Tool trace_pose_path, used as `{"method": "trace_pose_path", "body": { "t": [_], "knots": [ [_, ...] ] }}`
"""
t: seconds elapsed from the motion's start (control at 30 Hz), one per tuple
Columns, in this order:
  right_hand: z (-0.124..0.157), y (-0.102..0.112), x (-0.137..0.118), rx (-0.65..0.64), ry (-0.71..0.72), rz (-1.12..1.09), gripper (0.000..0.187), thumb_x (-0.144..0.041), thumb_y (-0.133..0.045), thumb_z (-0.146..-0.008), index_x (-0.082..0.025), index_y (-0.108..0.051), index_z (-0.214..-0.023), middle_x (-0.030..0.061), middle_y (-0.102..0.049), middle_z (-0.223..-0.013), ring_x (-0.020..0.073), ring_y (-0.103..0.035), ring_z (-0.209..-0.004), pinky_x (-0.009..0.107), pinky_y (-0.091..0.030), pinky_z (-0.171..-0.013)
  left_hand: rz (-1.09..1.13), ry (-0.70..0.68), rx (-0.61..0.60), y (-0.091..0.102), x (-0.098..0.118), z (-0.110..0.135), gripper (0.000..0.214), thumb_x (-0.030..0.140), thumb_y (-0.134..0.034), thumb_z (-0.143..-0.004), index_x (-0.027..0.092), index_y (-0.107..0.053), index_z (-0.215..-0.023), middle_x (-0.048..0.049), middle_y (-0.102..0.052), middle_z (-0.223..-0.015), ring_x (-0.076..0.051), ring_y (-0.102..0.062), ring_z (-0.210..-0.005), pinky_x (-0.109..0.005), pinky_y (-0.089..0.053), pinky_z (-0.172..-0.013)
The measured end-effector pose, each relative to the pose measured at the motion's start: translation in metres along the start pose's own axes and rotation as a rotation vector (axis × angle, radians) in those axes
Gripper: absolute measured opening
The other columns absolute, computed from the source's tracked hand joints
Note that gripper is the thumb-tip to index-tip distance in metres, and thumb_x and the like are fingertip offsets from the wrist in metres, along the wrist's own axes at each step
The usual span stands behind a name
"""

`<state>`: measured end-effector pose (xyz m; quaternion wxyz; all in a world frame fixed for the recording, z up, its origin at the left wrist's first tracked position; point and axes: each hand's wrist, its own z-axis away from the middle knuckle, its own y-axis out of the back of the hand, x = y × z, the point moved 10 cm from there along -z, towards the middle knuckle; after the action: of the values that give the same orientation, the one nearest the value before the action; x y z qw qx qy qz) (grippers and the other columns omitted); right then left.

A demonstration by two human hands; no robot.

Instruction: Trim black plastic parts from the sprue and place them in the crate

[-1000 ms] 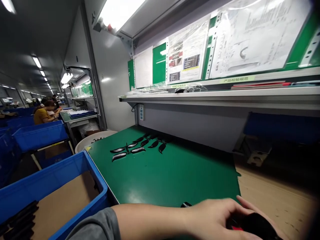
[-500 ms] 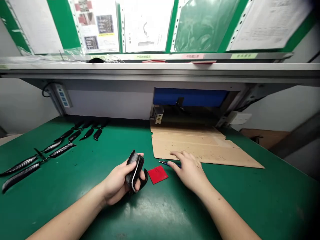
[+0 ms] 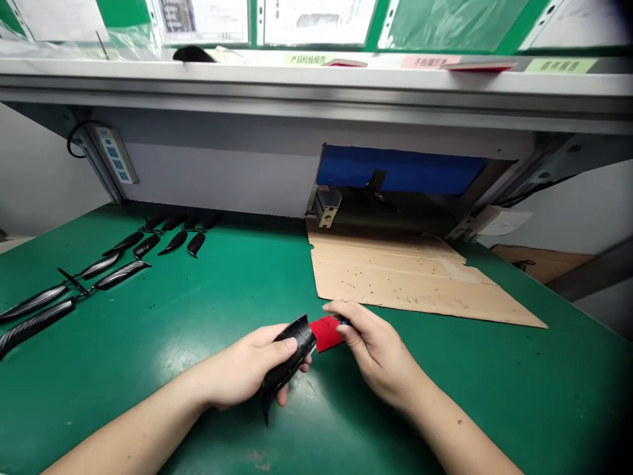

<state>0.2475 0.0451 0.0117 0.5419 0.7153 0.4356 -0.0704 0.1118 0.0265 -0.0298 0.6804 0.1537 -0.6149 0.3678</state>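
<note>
Two hands at the green table [image 3: 148,343]
The left hand [image 3: 247,366] grips a black curved piece [image 3: 291,356] — low over the table's middle. The right hand [image 3: 378,353] pinches a small blue thing [image 3: 345,322], touching a red square [image 3: 326,333].

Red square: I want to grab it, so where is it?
Head view, centre of the green mat: the red square lies between the black part in the left hand and the right hand, just in front of the cardboard sheet.

Black ribbed part [image 3: 288,359], red card [image 3: 327,332], green mat [image 3: 247,284]
</note>
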Motion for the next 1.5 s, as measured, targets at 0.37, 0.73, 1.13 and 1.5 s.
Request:
{"method": "trace_pose_path", "body": {
  "t": [0.37,0.73,1.13,1.5],
  "knots": [
    [0.002,-0.015,-0.044,-0.059,0.238,0.423,0.068,-0.07,-0.019,-0.096,-0.016,-0.059,-0.106,0.0058,-0.053,-0.083,0.0199,-0.045,-0.071,0.033,-0.031,-0.065,-0.353,0.051,-0.021,-0.007,0.002,0.008,0.034,0.042,-0.039,-0.095,0.016,-0.061,-0.095,-0.0017,-0.059,-0.085,-0.013,-0.046,-0.071,-0.021,-0.037,-0.063],
    [0.004,-0.025,-0.054,-0.028,0.321,0.572,0.07,-0.06,-0.006,-0.101,-0.017,-0.051,-0.069,0.0033,-0.048,-0.068,0.0173,-0.034,-0.062,0.032,-0.019,-0.059,-0.38,0.048,-0.126,-0.02,0.002,0.01,0.034,0.037,-0.036,-0.097,0.018,-0.06,-0.11,-0.0043,-0.059,-0.09,-0.018,-0.052,-0.081,-0.028,-0.041,-0.078],
    [0.009,-0.026,-0.054,0.01,0.353,0.539,0.061,-0.05,-0.016,-0.106,-0.017,-0.047,-0.065,0.0008,-0.046,-0.062,0.0153,-0.039,-0.06,0.031,-0.02,-0.059,-0.449,0.03,-0.148,-0.023,0.003,0.008,0.032,0.037,-0.034,-0.098,0.019,-0.058,-0.108,-0.0035,-0.058,-0.094,-0.017,-0.051,-0.085,-0.028,-0.043,-0.081],
    [0.009,-0.044,-0.028,-0.31,0.152,0.027,0.06,-0.068,-0.027,-0.098,-0.018,-0.044,-0.069,-0.0023,-0.05,-0.066,0.0126,-0.043,-0.06,0.026,-0.027,-0.058,-0.518,0.089,-0.127,-0.017,-0.005,0.007,0.035,0.042,-0.037,-0.096,0.018,-0.06,-0.104,-0.0041,-0.06,-0.09,-0.017,-0.052,-0.08,-0.027,-0.043,-0.075]
  ]
}}
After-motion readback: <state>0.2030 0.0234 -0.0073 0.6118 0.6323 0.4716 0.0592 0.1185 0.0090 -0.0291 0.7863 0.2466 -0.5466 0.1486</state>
